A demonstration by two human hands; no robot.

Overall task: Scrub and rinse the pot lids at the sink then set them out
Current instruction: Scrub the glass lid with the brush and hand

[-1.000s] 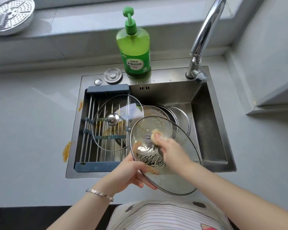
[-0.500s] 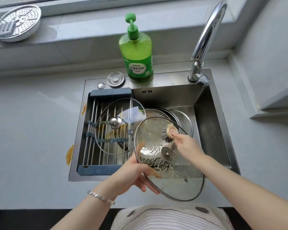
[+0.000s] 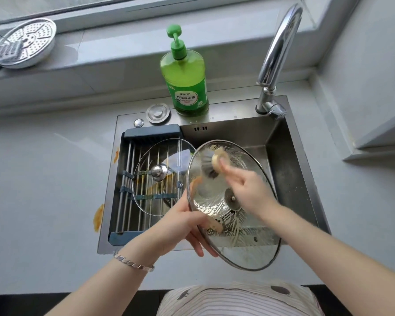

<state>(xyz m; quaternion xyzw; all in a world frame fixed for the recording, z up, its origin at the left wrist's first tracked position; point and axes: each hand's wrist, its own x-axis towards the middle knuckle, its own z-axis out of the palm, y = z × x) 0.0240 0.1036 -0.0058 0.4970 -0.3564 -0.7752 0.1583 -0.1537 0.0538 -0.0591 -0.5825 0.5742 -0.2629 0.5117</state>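
The left hand (image 3: 183, 226) comes in from the lower left, a bracelet (image 3: 132, 263) at the wrist, and grips the left rim of the glass lid (image 3: 244, 252). Its thumb shows through the glass on the side facing the camera, and its fingers (image 3: 198, 246) curl under the rim from below, clamped on the edge. The lid is held tilted over the front half of the sink (image 3: 290, 174). Its far edge is raised above the basin and its near edge reaches past the sink's front rim over the counter (image 3: 43, 179). Soapy streaks cover the glass around the metal fitting at its centre. The right forearm crosses from the lower right with the right hand (image 3: 249, 190) above the lid. Its fingers are wrapped round the pale handle of the brush (image 3: 211, 165), though motion blur hides exactly how each finger lies. The dark bristles press on the glass near the lid's far left edge. A second glass lid (image 3: 151, 197) lies knob up on the drying rack (image 3: 128, 183) across the left half of the sink, just beside the held lid and overlapped by it in view. A green soap bottle (image 3: 187, 87) stands on the sink's back ledge, with the faucet (image 3: 276, 53) to its right.
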